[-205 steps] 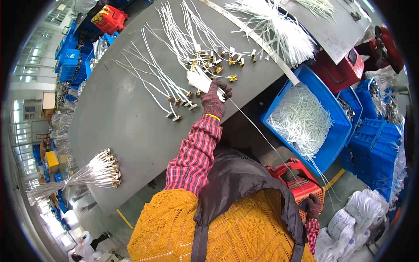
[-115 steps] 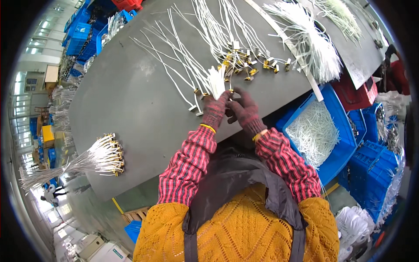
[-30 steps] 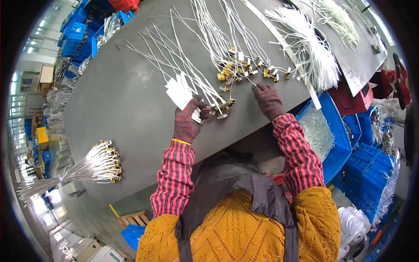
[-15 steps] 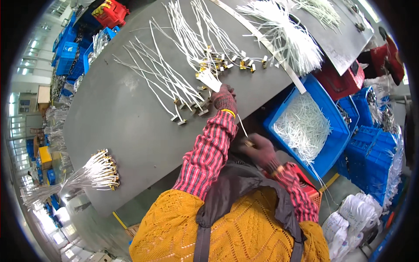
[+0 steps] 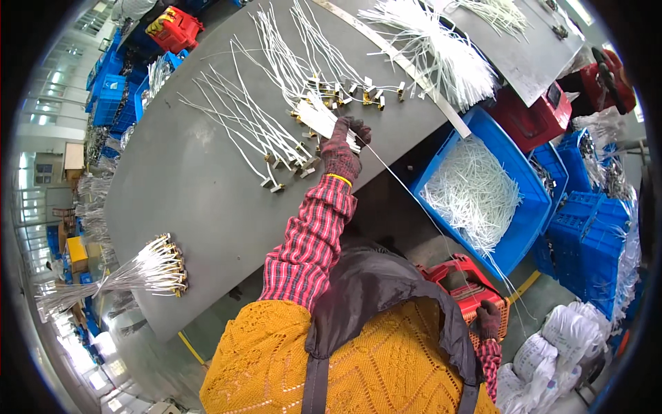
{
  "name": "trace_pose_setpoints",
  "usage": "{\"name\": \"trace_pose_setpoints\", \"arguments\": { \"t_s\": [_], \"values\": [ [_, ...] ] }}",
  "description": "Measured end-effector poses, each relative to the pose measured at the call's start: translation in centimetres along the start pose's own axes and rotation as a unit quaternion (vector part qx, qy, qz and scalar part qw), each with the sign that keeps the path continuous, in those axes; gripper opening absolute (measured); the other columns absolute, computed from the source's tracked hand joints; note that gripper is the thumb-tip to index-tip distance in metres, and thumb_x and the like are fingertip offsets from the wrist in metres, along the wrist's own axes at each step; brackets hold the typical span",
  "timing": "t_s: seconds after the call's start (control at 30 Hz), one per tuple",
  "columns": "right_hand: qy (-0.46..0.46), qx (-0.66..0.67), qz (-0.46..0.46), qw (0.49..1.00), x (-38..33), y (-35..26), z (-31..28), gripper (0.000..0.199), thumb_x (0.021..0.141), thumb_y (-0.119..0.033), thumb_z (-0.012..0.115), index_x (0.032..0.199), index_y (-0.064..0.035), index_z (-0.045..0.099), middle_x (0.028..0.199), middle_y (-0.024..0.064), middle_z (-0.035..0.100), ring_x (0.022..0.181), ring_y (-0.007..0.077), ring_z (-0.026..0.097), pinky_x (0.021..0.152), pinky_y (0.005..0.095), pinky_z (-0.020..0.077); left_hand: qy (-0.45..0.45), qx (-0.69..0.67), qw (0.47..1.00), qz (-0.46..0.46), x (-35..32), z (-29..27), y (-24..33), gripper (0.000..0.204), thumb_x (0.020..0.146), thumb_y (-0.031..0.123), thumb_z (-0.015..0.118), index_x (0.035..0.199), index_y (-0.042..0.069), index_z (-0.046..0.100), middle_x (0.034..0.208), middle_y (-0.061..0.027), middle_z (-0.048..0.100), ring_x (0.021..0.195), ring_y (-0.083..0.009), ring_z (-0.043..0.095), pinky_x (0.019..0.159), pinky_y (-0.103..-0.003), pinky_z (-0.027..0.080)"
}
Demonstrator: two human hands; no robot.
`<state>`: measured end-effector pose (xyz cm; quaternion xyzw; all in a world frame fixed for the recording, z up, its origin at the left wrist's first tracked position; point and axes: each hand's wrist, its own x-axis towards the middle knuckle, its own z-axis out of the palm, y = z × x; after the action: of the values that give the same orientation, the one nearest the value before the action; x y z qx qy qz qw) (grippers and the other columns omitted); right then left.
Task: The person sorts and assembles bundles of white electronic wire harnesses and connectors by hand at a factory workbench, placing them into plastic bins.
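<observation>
My left hand, in a dark knitted glove, is closed around a bundle of white sleeves at the table's right edge. From that hand a thin white wire stretches taut down to the right, toward my right hand. The right hand is gloved too, low beside the red crate, with its fingers curled as if round the wire's end, which is hidden. Left of the bundle lie white wires with small metal connectors. More wires with brass-coloured ends spread just beyond it.
A blue bin of cut white pieces stands right of the grey table. A tied wire bundle lies at the table's left end. White strips lie beyond a pale metal strip. A red crate sits beside me.
My right hand has pulled back, down and to the right, drawing out a longer stretch of wire. My left hand keeps its hold on the sleeves, and the view has shifted slightly.
</observation>
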<state>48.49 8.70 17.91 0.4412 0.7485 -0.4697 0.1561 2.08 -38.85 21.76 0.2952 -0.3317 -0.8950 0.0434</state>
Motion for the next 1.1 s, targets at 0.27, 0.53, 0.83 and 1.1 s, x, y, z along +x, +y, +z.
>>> {"name": "trace_pose_setpoints", "arguments": {
  "t_s": [0.27, 0.53, 0.83, 1.1],
  "values": [
    [-0.011, 0.020, 0.024, 0.999, 0.0, -1.0, 0.9, 0.039, 0.082, -0.008, 0.071, 0.120, -0.0007, 0.064, 0.095, 0.0081, 0.067, 0.067, 0.0162, 0.062, 0.054, 0.0289, 0.0508, -0.021, 0.039, 0.996, 0.074, -1.2, -0.8, 2.6, 0.023, 0.091, 0.018, 0.069, 0.104, -0.001, 0.063, 0.086, -0.0148, 0.070, 0.069, -0.0284, 0.071, 0.059, -0.039, 0.061],
    [-0.182, -0.022, -0.277, 0.943, 4.1, -21.0, 20.6, 0.067, 0.087, -0.007, 0.068, 0.148, -0.0062, 0.040, 0.125, 0.0119, 0.061, 0.095, 0.0142, 0.059, 0.082, 0.0273, 0.0511, -0.148, 0.179, 0.972, 0.027, -5.0, -4.7, 1.6, 0.026, 0.096, 0.025, 0.066, 0.098, -0.001, 0.066, 0.086, -0.0117, 0.070, 0.074, -0.0227, 0.069, 0.069, -0.036, 0.059],
    [-0.294, -0.034, -0.316, 0.901, -6.3, -46.1, 39.3, 0.063, 0.089, -0.017, 0.068, 0.146, -0.0141, 0.041, 0.109, 0.0097, 0.067, 0.074, 0.0112, 0.061, 0.060, 0.0276, 0.0523, -0.024, 0.208, 0.975, 0.073, -3.5, -9.9, 5.3, 0.025, 0.094, 0.024, 0.066, 0.098, 0.000, 0.070, 0.082, -0.0067, 0.071, 0.075, -0.0131, 0.065, 0.067, -0.029, 0.050],
    [-0.231, -0.161, -0.569, 0.773, 2.3, -46.4, 46.6, 0.044, 0.088, -0.016, 0.070, 0.130, -0.0168, 0.059, 0.120, 0.0169, 0.061, 0.099, 0.0324, 0.065, 0.082, 0.0433, 0.0532, 0.131, 0.327, 0.933, 0.067, -0.7, -15.3, 20.0, 0.026, 0.092, 0.023, 0.064, 0.102, -0.001, 0.059, 0.077, -0.0142, 0.069, 0.050, -0.0242, 0.065, 0.043, -0.033, 0.055]
  ]
}}
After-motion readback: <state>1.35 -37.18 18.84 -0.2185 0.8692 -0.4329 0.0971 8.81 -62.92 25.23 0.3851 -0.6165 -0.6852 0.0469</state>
